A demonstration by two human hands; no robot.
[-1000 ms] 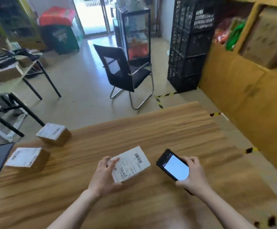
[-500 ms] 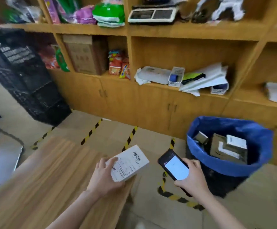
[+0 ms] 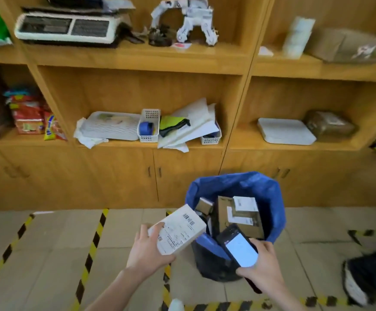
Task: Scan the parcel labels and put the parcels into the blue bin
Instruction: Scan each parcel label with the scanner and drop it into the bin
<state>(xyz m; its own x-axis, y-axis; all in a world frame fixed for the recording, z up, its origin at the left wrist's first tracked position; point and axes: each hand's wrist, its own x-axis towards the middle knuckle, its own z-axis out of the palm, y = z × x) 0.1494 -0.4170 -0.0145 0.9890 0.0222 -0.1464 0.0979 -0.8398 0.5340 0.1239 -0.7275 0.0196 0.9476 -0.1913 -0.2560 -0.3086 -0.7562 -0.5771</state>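
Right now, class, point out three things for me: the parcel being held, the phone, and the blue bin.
parcel (image 3: pixel 180 230): head view, on the white label on its top face.
phone (image 3: pixel 242 250): head view, on the lit screen.
blue bin (image 3: pixel 272 198): head view, on the blue liner of its right wall.

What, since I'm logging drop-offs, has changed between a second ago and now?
The person turned to face the blue bin; the left hand carried the parcel up to its rim, and the right hand brought the phone over it. Unchanged: both hands keep their grips, label up, screen lit; nothing released.
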